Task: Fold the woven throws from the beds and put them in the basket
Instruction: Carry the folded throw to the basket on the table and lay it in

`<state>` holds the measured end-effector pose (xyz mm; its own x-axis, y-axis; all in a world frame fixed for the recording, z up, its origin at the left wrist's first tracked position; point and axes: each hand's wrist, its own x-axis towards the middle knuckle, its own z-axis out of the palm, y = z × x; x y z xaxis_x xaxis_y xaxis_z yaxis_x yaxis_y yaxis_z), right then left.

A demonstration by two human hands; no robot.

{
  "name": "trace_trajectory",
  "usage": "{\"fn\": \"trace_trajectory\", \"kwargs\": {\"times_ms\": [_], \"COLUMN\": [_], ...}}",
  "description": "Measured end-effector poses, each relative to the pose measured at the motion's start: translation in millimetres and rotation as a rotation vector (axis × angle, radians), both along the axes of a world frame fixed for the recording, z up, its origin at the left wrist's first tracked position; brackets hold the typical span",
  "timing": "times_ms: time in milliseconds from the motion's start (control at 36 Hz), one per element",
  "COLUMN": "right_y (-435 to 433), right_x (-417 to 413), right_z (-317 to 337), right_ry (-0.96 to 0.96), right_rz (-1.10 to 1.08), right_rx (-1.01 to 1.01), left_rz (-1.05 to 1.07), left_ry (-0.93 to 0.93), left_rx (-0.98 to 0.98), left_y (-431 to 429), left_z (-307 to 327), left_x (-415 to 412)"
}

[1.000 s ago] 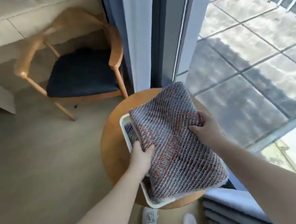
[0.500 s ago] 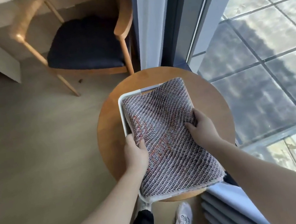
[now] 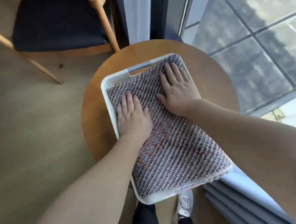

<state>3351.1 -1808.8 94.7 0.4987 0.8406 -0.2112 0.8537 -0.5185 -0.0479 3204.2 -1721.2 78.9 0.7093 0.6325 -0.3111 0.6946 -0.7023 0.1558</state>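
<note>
Throw: a folded woven throw (image 3: 168, 146) lies in a white basket (image 3: 113, 116), filling it; its near right corner spills over the rim.
Basket: sits on a round wooden table (image 3: 93, 104); a handle slot shows in the far wall.
Left hand: the left hand (image 3: 132, 114) lies flat, palm down, fingers together, on the throw by the basket's left wall.
Right hand: the right hand (image 3: 177, 87) presses flat, fingers slightly spread, on the throw's far right part; the hands are apart and neither grips.
Hidden: the basket's right wall and inside are covered by cloth and forearms; whether anything lies under the throw cannot be told.
Cut off: a wooden chair (image 3: 60, 27) with a dark seat runs past the top edge.
Below: a white shoe (image 3: 185, 202) shows under the basket's near rim.
Writing: no brand or lettering is legible; the throw's reddish patch is too blurred to read.
</note>
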Motion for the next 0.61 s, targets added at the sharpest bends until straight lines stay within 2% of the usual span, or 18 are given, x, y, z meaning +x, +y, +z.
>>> {"fn": "trace_trajectory", "kwargs": {"times_ms": [111, 222, 417, 611], "right_y": [-8, -31, -112, -134], "right_x": [1, -26, -78, -87], "right_z": [-11, 1, 17, 10], "right_ry": [-0.016, 0.076, 0.209, 0.153], "right_rz": [0.025, -0.027, -0.074, -0.021], "right_rx": [-0.032, -0.006, -0.010, -0.006], "left_rz": [-0.019, -0.019, -0.170, -0.178], "left_ry": [0.004, -0.002, 0.030, 0.071], "left_rx": [-0.011, -0.053, -0.070, 0.011], "left_y": [1, -17, -81, -94], "left_z": [-4, 9, 28, 14], "left_x": [-2, -16, -71, -79]}}
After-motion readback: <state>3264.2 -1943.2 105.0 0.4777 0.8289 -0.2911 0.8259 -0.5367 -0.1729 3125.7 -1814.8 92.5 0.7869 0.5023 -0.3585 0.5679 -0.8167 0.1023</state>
